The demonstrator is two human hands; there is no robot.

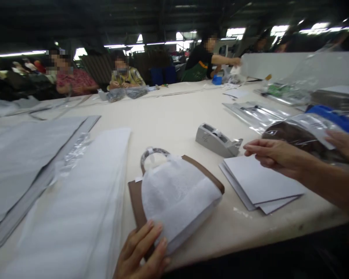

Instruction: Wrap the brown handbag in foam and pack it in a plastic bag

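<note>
Brown bag (136,199) lies partly under wrinkled white sheeting (177,195), handle (144,158) arched.

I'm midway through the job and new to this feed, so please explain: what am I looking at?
No machine here: a person works bare-handed, seen in one picture from a camera worn on their head. The left hand touches a brown bag partly covered by white wrapping on a pale table. The right hand is raised near a tape dispenser and stacked white sheets; whether it holds anything is unclear. To the left lie long white sheets and grey sheets. At the right edge, another person's hand is at a brown item in clear plastic. People are also across the table.
</note>
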